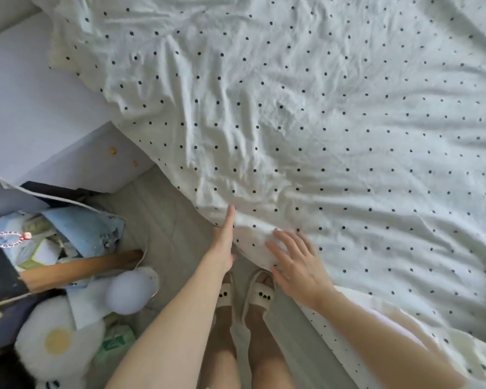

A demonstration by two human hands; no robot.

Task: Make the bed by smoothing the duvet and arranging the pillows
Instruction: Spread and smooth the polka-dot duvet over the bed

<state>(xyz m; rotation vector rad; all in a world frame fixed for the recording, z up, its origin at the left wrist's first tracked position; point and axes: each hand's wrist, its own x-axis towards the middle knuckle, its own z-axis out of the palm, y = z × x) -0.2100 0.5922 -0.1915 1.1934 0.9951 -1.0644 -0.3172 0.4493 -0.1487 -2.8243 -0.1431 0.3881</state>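
Where I look down from the head camera, both hands meet the near corner of the duvet:
Left fingers: I see them [230,217] held straight and together, edge-on against the hanging side of the cloth; they grip nothing.
Left hand: it [222,242] touches the duvet's edge from the floor side, forearm reaching up from below.
Right fingers: they [285,242] are spread and relaxed, lying flat on top of the corner; nothing is held.
Right hand: it [298,265] presses palm-down on the fabric just beside the left hand.
Duvet: white with small dark dots [306,130], it covers the bed across most of the view, creased in many folds, its corner hanging over the bed's edge toward the floor.
Mattress: a bare pale surface [26,94] shows at the upper left, beyond the duvet's ragged edge.
Slippers: pale, with dark dots [260,290], on my feet just below the hands.
Floor: grey boards [166,220] beside the bed.
Clutter: an egg-shaped plush [56,341] and a round pale lamp [127,293] lie at the lower left.
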